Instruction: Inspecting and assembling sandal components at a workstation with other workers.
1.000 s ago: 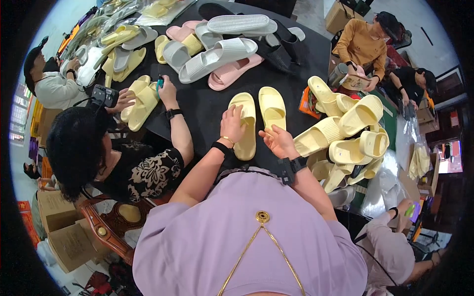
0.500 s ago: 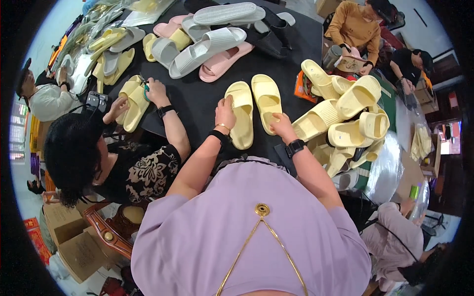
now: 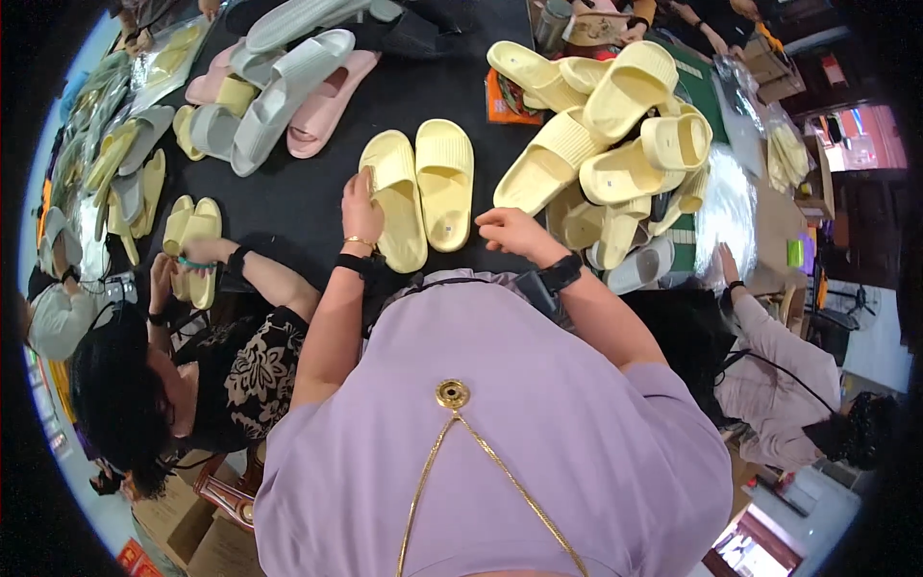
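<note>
Two pale yellow slide slippers lie side by side on the black tabletop before me, soles down, toes pointing away. My left hand [image 3: 360, 210] grips the outer edge of the left slipper [image 3: 402, 240] beside its strap. The right slipper [image 3: 447, 207] lies close against its mate, and a small mark shows on its heel. My right hand [image 3: 519, 234] is off to the right of that slipper, apart from it, holding nothing, its fingers loosely bent and a little apart.
A heap of yellow slippers [image 3: 630, 91] is piled to the right. Grey slippers [image 3: 288, 101] and a pink slipper [image 3: 327, 111] lie at the far left. On my left, a co-worker's hand [image 3: 213, 252] handles a yellow pair. A co-worker's hand [image 3: 726, 264] reaches toward clear plastic on the right.
My right hand has let go of the right slipper and drawn away to its right. The two slippers are now closer together. My left hand stays on the left slipper; the whole view has shifted.
</note>
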The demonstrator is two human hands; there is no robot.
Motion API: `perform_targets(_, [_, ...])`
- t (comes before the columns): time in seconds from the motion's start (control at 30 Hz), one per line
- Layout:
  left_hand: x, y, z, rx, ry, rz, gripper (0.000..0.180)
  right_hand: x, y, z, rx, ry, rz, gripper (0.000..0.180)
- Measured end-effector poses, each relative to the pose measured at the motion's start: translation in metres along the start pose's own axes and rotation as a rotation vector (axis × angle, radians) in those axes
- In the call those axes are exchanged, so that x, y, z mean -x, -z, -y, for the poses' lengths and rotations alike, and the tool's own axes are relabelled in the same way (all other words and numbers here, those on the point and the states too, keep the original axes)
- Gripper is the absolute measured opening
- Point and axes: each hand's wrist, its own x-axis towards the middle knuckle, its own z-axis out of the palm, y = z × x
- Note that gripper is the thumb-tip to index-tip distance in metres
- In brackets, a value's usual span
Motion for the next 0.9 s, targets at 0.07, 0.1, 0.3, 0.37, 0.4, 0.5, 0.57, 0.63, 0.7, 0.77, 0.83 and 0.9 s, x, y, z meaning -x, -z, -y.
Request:
perform_targets(0.07, [-0.001, 0.003, -0.003, 0.042, 0.013, 0.019, 0.058, 0.014, 0.021, -0.014, -0.095, -0.09, -0.039, 0.025])
perform_targets(0.1, [0.0, 0.004, -0.004, 0.031, 0.044, 0.03, 0.058, 0.02, 0.031, -0.023, -0.085, -0.127, -0.116, 0.024])
perform_targets(0.3, [0.011, 0.01, -0.01, 0.093, 0.098, 0.025, 0.054, 0.031, 0.072, -0.108, 0.426, -0.159, -0.629, 0.024])
perform_targets(0.37, [0.016, 0.009, -0.009, 0.067, 0.097, 0.015, 0.053, 0.031, 0.07, -0.114, 0.346, -0.203, -0.605, 0.025])
perform_targets(0.4, [0.018, 0.009, -0.009, 0.066, 0.098, 0.018, 0.053, 0.031, 0.069, -0.117, 0.267, -0.243, -0.58, 0.026])
perform_targets(0.5, [0.023, 0.013, -0.011, 0.053, 0.111, -0.004, 0.052, 0.022, 0.067, -0.122, 0.263, -0.242, -0.54, 0.026])
perform_targets(0.57, [0.023, 0.015, -0.008, 0.017, 0.11, -0.046, 0.051, 0.013, 0.066, -0.131, 0.276, -0.253, -0.544, 0.025])
perform_targets(0.63, [0.023, 0.017, -0.006, 0.01, 0.109, -0.057, 0.05, 0.002, 0.065, -0.143, 0.293, -0.264, -0.547, 0.024])
perform_targets(0.7, [0.021, 0.019, -0.006, 0.008, 0.104, -0.064, 0.049, -0.005, 0.067, -0.154, 0.463, -0.261, -0.514, 0.022])
perform_targets(0.77, [0.022, 0.026, -0.008, 0.009, 0.095, -0.07, 0.048, -0.007, 0.066, -0.148, 0.555, -0.226, -0.51, 0.02])
perform_targets(0.83, [0.024, 0.026, -0.005, -0.012, 0.072, -0.095, 0.048, -0.005, 0.065, -0.138, 0.651, -0.192, -0.507, 0.019])
perform_targets(0.9, [0.024, 0.025, -0.002, -0.025, 0.044, -0.11, 0.047, 0.004, 0.063, -0.121, 0.642, -0.226, -0.54, 0.023])
